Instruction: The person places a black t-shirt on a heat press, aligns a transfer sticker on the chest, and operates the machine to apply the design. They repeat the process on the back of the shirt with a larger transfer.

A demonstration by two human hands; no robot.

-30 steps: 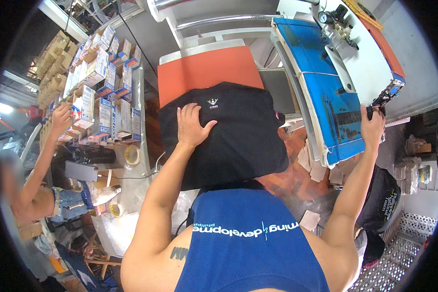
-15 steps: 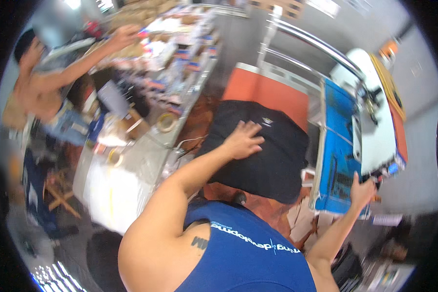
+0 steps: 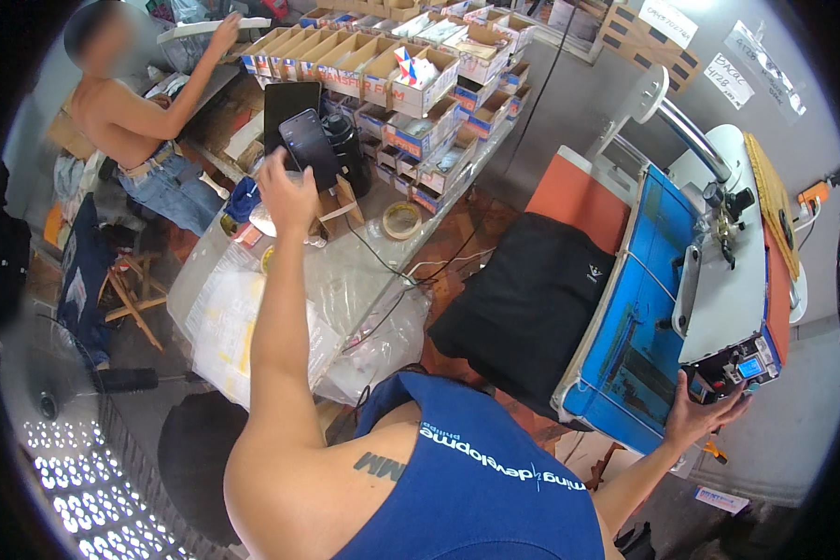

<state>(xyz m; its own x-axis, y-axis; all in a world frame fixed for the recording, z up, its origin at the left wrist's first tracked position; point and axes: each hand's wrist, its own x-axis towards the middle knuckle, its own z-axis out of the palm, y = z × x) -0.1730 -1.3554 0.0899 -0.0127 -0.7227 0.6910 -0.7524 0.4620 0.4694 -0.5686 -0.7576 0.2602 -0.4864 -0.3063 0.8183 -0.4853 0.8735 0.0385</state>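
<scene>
My left hand [image 3: 287, 194] is raised over the table at the lower edge of a dark smartphone [image 3: 310, 147], its fingers apart. The phone leans on a small wooden stand [image 3: 339, 203]; whether my fingertips touch it I cannot tell. At the right, my right hand [image 3: 702, 415] grips the near end of a heat press [image 3: 726, 289], thumb up beside its control box [image 3: 742, 369] and fingers along the lower edge. A black garment with a small light print [image 3: 523, 303] lies over the orange pad [image 3: 581, 194], left of the press's blue panel [image 3: 639, 317].
Stacked cardboard trays [image 3: 383, 75] fill the table's far part. Near them stand a black tablet [image 3: 289, 105] and a tape roll [image 3: 402, 220]. White sheets [image 3: 243, 327] lie on the near table end. A co-worker [image 3: 126, 112] stands far left. Cables [image 3: 383, 257] hang off the table edge.
My left hand has left the black garment and moved left to the phone. My right hand stays at the press's near end. The view has turned left, and the co-worker's arm has shifted.
</scene>
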